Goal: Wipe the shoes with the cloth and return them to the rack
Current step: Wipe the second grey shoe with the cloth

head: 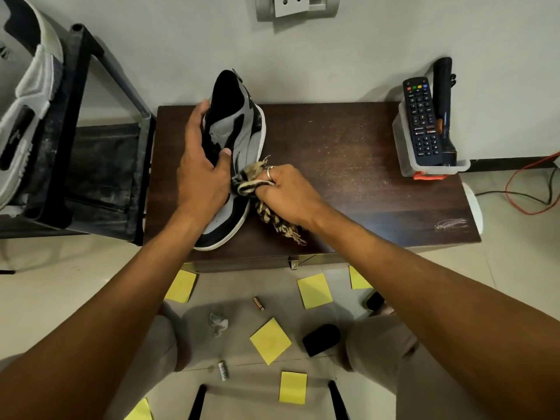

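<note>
Sneaker: a grey and black high-top sneaker (242,137) with a white sole stands on the left part of the dark wooden table (348,165), toe near, heel toward the far wall.
Left hand: the left hand (200,165) grips the sneaker from its left side, fingers curled at the collar and thumb over the tongue area.
Right hand: the right hand (288,192), a ring on one finger, clutches a bunched striped cloth (248,178) and presses it on the sneaker's right side; frayed ends trail onto the table.
Rack: a dark metal shoe rack (91,147) stands just left of the table, with a grey and white shoe (27,101) on its top at the far left.
Table's right end: a clear plastic container (406,159) holds a remote control (422,122) and a black torch (444,110).
Floor, near: yellow sticky notes (270,341) lie scattered, a small battery (258,303) among them.
</note>
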`<state>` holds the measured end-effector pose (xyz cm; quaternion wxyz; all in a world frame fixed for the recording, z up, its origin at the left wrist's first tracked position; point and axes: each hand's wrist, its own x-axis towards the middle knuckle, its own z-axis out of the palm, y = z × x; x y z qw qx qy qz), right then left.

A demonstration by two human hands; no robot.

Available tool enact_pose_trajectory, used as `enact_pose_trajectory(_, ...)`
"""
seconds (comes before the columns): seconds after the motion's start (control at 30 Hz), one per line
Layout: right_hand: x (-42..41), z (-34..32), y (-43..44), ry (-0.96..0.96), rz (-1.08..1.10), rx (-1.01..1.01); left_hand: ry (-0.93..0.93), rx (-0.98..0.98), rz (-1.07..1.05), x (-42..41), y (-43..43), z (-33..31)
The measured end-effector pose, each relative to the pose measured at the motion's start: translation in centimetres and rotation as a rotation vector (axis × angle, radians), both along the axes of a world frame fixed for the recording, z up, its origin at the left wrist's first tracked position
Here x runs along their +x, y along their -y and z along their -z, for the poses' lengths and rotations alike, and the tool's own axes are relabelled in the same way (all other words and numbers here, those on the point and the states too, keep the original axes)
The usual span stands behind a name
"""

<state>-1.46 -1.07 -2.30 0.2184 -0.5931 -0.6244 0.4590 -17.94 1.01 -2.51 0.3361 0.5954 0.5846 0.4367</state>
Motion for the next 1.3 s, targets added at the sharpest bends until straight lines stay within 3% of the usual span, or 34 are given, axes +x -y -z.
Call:
enact_pose_trajectory(0.13, 1.0, -0.9, -0.7, -0.031, -0.009, 0.039, 0.026, -0.026, 0.056, -0.5, -0.5, -0.1)
enact_pose_trajectory(0.27, 1.4, -0.6, -2.1, -0.056, 0.29, 0.253, 0.055, -0.083, 0.208, -2.1, -1.5, -1.1)
enact_pose_trajectory(0.4, 2.7, -0.4, -2.7, -0.07, 0.449, 0.275, -0.059, -0.153, 0.321, -4.7, -2.9, -2.5)
enact_pose_trajectory(0.57, 2.6, 0.1, -3.4, -0.119, 0.465, 0.26, -0.084, -0.227, 0.228, -4.2, -2.8, -3.8)
enact_pose_trajectory(0.77, 0.7, 0.6, -3.2, -0.104, 0.37, 0.224, -0.171, -0.019, 0.015, -1.0, -1.1, -3.1)
enact_pose_trajectory(1.07, -0.1, 0.2, -0.7, -0.194, 0.463, 0.146, -0.188, 0.029, 0.004, -0.5, -0.6, -2.5)
enact_pose_trajectory(1.3, -1.2, -1.1, -1.6, -0.212, 0.455, 0.353, -0.219, 0.037, 0.006, -0.9, -1.0, -1.9)
